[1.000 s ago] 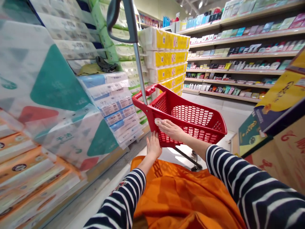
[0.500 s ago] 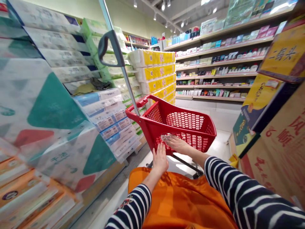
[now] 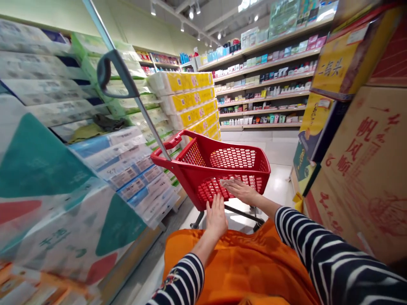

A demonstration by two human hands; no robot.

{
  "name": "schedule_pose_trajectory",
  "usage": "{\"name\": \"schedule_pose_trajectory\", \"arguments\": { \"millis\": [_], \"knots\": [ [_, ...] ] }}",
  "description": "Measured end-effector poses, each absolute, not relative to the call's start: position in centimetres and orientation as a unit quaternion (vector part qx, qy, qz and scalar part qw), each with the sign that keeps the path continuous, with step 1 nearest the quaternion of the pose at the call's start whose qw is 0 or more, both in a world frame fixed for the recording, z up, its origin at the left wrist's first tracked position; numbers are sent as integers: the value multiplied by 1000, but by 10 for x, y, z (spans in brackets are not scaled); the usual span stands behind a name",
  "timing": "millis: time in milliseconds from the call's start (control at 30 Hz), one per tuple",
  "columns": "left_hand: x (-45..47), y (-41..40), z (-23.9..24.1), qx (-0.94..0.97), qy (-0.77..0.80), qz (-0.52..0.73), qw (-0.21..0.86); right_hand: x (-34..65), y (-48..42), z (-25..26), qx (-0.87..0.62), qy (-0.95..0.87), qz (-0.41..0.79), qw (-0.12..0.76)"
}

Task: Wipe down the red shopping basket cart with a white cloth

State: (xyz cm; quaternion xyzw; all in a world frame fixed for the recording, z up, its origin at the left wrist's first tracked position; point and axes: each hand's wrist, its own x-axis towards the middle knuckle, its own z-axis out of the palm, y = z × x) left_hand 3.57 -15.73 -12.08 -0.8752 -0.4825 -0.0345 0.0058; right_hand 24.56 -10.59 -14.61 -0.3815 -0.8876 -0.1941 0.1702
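A red plastic shopping basket cart [image 3: 187, 178] stands tilted in front of me, with a long metal pole [image 3: 149, 123] and grey grip [image 3: 122, 76] rising at its left. My left hand [image 3: 217, 218] is held flat near the lower part of the cart's side, fingers stretched out. Just above and to the right, my right hand [image 3: 240, 189] reaches toward the perforated side wall with its fingers extended. A pale patch shows at its fingertips; I cannot tell whether it is a thin cloth or only blur. Whether either hand touches the plastic is unclear.
Wrapped tissue packs [image 3: 127, 165] are stacked on the left, with yellow-labelled packs [image 3: 190, 101] behind the cart. Shelves of small bottles and boxes [image 3: 267, 91] line the back. Cardboard cartons [image 3: 365, 169] stand on the right. An orange apron [image 3: 241, 271] covers my lap.
The view has swung right, so the cart and stacks sit further left in it. Both hands stay beside the cart's side wall, the right hand slightly farther from the left.
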Motion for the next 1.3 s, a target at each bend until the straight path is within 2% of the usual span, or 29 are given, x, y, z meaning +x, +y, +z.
{"name": "schedule_pose_trajectory", "arguments": {
  "millis": [100, 300, 400, 533, 633, 867, 1133, 1300],
  "knots": [
    [41, -158, -121, -882, -471, -27, 8, 253, -119, -146, -394, -879, -193, 183],
    [63, -158, -110, -894, -446, -38, 15, 275, -127, -112, -508, -799, -220, 234],
    [71, -159, -108, -901, -431, -42, 19, 288, -131, -128, -520, -788, -228, 237],
    [73, -162, -113, -908, -417, -37, 16, 293, -142, -176, -501, -804, -253, 197],
    [72, -163, -117, -910, -414, -22, 12, 289, -149, -193, -495, -806, -267, 183],
    [88, -166, -110, -919, -393, -24, 9, 310, -151, -149, -550, -712, -329, 286],
    [94, -175, -113, -933, -359, -25, 0, 319, -167, -197, -529, -780, -267, 203],
    [90, -167, -110, -923, -384, -22, 4, 302, -155, -169, -501, -767, -298, 268]
  ]
}}
